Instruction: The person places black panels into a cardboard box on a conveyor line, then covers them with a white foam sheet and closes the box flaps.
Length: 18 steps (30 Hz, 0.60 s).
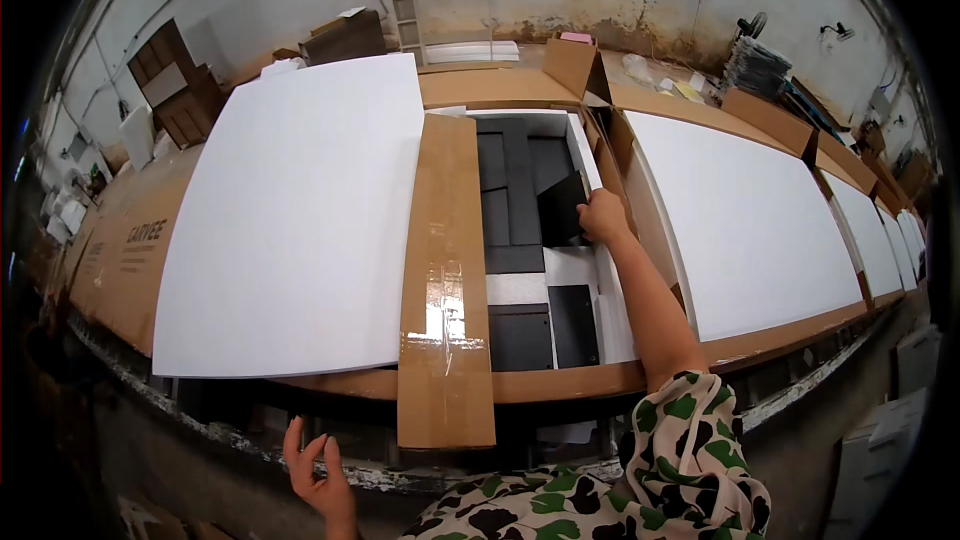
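Observation:
My right hand (603,217) reaches into an open cardboard box (570,383) and grips the edge of a black panel (562,210), which is tilted up. Under and around it lie dark grey panels (515,175) set in white foam (518,289). Another black panel (573,325) lies flat at the near end. A long taped cardboard carton (445,290) rests across the box, its near end jutting past the front edge. To its left is a large white foam sheet (290,230). My left hand (318,470) hangs in front of the box, fingers apart, holding nothing.
More boxes topped with white foam sheets (745,230) run in a row to the right. Closed cardboard cartons (135,250) stand at the left. The boxes rest on a long metal-edged line (240,440). Brown furniture pieces (175,80) and a grey stack (755,65) stand behind.

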Available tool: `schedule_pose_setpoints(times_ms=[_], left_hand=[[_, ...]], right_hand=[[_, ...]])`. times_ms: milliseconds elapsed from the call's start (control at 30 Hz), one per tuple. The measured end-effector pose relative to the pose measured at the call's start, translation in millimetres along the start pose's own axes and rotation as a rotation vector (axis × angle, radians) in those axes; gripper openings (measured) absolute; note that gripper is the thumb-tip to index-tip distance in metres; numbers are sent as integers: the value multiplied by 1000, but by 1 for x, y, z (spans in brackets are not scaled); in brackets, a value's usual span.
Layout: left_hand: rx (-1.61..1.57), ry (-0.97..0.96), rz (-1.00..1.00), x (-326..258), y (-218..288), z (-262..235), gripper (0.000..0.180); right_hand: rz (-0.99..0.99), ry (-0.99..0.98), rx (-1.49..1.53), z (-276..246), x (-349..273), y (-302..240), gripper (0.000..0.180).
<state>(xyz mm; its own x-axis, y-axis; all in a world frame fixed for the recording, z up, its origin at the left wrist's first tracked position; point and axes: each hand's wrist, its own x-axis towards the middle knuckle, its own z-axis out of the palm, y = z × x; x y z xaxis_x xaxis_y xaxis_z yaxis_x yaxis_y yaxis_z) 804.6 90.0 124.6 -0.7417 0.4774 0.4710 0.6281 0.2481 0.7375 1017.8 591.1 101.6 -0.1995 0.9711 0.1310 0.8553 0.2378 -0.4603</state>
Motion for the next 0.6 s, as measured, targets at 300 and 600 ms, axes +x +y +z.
schedule_pose_setpoints(times_ms=[300,600], left_hand=[[-154,-45,-76,22,-8,18,8],[-146,-20,-126,19,-23,16,9]], right_hand=[[-44,-247,-435,-3,25,-23,18],[33,-315,-458,52,32,-15,24]])
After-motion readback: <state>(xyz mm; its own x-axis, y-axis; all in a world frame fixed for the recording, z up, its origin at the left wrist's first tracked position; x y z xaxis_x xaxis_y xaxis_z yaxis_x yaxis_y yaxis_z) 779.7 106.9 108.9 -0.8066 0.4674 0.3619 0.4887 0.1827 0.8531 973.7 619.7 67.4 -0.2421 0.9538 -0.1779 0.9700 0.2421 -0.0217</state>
